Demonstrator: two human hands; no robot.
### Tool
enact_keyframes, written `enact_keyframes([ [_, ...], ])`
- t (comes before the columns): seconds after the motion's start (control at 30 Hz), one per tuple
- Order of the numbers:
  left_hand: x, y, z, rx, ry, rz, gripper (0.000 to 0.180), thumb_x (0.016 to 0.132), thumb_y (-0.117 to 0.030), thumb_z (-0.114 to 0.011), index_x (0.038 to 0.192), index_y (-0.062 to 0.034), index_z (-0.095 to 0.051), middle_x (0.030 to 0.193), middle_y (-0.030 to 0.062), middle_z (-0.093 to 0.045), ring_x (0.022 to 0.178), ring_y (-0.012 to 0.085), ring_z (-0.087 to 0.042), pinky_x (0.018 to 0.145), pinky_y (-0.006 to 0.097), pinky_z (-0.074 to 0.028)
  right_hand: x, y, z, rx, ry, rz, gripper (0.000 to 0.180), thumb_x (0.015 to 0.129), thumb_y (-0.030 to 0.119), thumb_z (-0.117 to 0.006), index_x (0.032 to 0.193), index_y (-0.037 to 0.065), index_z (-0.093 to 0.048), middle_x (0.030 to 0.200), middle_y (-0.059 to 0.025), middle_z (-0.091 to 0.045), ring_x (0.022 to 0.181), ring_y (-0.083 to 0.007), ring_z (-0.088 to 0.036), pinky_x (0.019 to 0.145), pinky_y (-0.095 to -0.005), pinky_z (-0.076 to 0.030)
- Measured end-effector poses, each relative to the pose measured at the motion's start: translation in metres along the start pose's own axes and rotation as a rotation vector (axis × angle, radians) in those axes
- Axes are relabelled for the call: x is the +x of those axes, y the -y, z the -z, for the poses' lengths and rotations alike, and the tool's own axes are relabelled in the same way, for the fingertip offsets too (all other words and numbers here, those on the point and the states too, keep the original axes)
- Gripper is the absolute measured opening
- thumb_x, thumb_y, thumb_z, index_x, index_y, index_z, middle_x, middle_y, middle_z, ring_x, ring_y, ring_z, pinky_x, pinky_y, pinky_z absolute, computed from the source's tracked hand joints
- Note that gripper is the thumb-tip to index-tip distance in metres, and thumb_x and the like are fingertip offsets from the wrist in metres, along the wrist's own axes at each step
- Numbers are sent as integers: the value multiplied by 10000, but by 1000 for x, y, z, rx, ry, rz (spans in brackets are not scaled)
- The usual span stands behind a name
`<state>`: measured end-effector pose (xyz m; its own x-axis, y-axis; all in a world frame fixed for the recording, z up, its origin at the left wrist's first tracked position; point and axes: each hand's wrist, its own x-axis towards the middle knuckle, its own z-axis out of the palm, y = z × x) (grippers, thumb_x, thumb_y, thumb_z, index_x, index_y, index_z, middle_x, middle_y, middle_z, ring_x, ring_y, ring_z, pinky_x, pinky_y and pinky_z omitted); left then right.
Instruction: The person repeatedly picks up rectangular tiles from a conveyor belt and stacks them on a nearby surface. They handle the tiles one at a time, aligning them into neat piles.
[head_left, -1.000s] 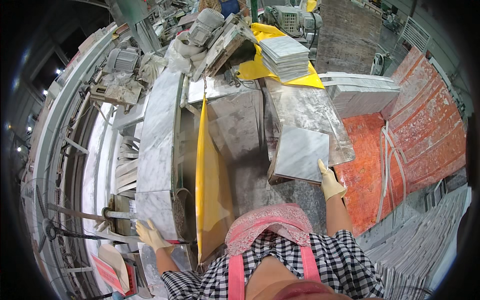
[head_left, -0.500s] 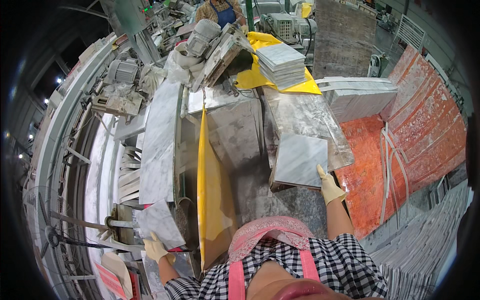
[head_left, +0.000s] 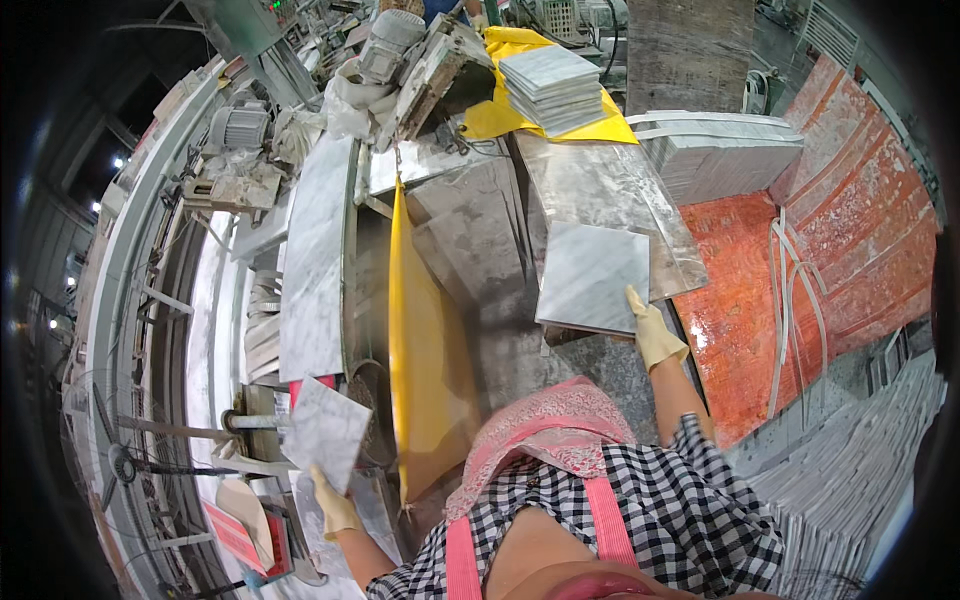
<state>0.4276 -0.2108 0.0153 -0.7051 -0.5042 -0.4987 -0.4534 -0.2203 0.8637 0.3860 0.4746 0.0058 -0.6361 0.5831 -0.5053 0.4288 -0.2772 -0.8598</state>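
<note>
Since the earlier frames, left hand point(head_left: 335, 508) has lifted a small grey-veined marble tile point(head_left: 325, 432) up off the low bench at 7 o'clock; right hand point(head_left: 655, 335) has stayed at the larger slab's edge.

Left hand, yellow-gloved: fingers closed on the small tile's lower edge, tile tilted, upper corner pointing to 12 o'clock. It overlaps the red fixture point(head_left: 312, 384) behind it.

Right hand, yellow-gloved: fingers laid flat along the right edge of the square marble slab point(head_left: 592, 277), thumb side under; gripping that edge.

Slab lies on the wet grey saw table point(head_left: 470, 240), its near edge overhanging toward the person. Right edge runs just beside the orange-red floor sheet point(head_left: 760, 270).

Yellow splash curtain point(head_left: 425, 350) hangs edge-on between both hands, at 12 o'clock from the apron. Long marble strip point(head_left: 315, 270) lies left of it.

Stack of cut tiles point(head_left: 555, 88) sits on yellow sheeting at 1 o'clock, well apart. Open table surface shows between slab and curtain.
</note>
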Motion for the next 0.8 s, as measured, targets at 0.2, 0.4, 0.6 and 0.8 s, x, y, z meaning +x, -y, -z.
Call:
enact_keyframes([
  [0.2, -28, -21, -29, -94, -116, -164, 698, 961, -630, -571, 1458, -141, -531, 1413, 26, -598, 1244, 235, -565, 920, 443, -430, -22, 12, -3, 209, 66, -7, 718, 921, 536, -711, 1309, -53, -580, 1124, -160, -688, 833, -275, -718, 619, -385, -652],
  [0.4, -63, -22, -64, -153, 87, -359, 611, 1037, -490, -530, 1488, -79, -487, 1465, 103, -550, 1276, 267, -581, 979, 412, -497, -35, 22, -1, 226, 130, 20, 688, 955, 534, -658, 1304, -54, -585, 1198, -163, -650, 898, -246, -701, 642, -370, -650],
  [0.6, -101, -12, -197, -367, 401, -179, 637, 1065, -428, -530, 1494, 34, -444, 1496, 114, -521, 1302, 261, -572, 1089, 406, -478, -14, 11, 9, 245, 280, -98, 645, 1000, 512, -595, 1304, -55, -551, 1227, -183, -647, 1037, -285, -693, 754, -409, -654],
  [0.8, -103, 6, -376, -135, 732, -184, 610, 1044, -408, -579, 1415, 75, -545, 1402, 141, -604, 1227, 220, -596, 1084, 349, -442, -10, 3, 23, 517, 404, -150, 652, 1026, 523, -542, 1433, 15, -498, 1325, -169, -626, 1121, -340, -666, 818, -520, -630],
])
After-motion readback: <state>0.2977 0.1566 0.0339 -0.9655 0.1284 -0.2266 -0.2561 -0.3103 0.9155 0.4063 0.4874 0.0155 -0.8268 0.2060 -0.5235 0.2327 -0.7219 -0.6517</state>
